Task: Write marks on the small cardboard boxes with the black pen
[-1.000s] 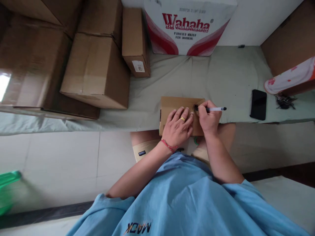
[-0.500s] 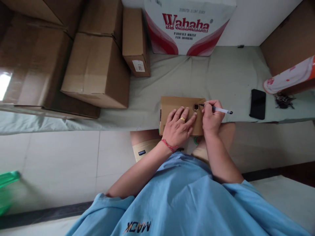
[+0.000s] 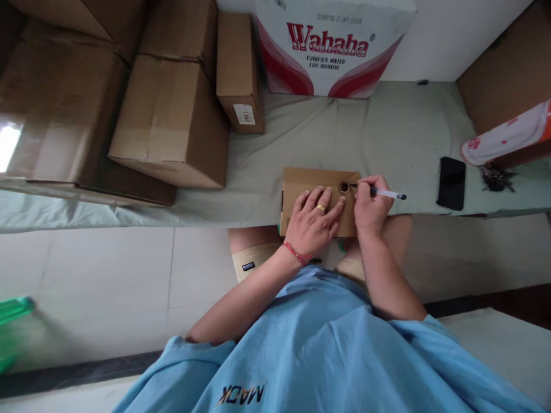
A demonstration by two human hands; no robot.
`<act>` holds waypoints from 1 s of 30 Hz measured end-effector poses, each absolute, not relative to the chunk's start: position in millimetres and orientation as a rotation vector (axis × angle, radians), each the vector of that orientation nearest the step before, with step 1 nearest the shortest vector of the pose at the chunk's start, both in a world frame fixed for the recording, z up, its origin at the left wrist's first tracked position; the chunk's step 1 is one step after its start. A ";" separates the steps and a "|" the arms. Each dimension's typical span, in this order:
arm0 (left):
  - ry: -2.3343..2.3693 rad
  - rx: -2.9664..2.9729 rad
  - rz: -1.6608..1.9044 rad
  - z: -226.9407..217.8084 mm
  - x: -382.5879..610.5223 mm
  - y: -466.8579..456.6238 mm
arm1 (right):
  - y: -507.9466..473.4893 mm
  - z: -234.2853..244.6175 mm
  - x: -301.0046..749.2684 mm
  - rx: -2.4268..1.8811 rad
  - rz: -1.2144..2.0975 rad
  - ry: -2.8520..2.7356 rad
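A small brown cardboard box (image 3: pixel 307 180) lies at the front edge of the cloth-covered table, partly overhanging my lap. Near its far right corner is a dark round hole (image 3: pixel 344 187) with a drawn outline around it. My left hand (image 3: pixel 312 221), with a yellow ring and a red bracelet, lies flat on the box top, fingers spread, fingertips just short of the hole. At the box's right edge my right hand (image 3: pixel 372 206) pinches a white pen (image 3: pixel 390 194) with a dark end. The pen's tip is at the right rim of the hole.
Several large cardboard boxes (image 3: pixel 167 109) stand at the left. Behind is a white and red Wahaha water carton (image 3: pixel 331 63). To the right lie a black phone (image 3: pixel 451 183), keys (image 3: pixel 497 178) and a white and orange cylinder (image 3: pixel 503 135). A green plastic object (image 3: pixel 15 332) is at lower left.
The pen tip has shifted slightly down, from the upper right of the hole to its right rim. My left hand stays flat on the box. The view has moved a little.
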State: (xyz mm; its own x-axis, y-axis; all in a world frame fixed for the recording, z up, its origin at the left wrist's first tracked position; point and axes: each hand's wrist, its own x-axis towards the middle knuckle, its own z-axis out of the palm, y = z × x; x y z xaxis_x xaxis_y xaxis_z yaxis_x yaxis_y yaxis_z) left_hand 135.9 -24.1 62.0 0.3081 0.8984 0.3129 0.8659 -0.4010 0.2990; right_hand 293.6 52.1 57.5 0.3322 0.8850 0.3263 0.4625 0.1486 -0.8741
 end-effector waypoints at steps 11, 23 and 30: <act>1.671 2.479 0.683 61.9 135.8 -24.8 | 48.8 62.5 291.9 -1.520 0.343 -1.326; 1.642 2.457 0.672 60.9 135.8 -24.6 | 45.4 65.9 290.9 -1.558 0.335 -1.409; 1.647 2.454 0.678 59.9 136.3 -25.3 | 44.3 65.8 290.6 -1.521 0.342 -1.431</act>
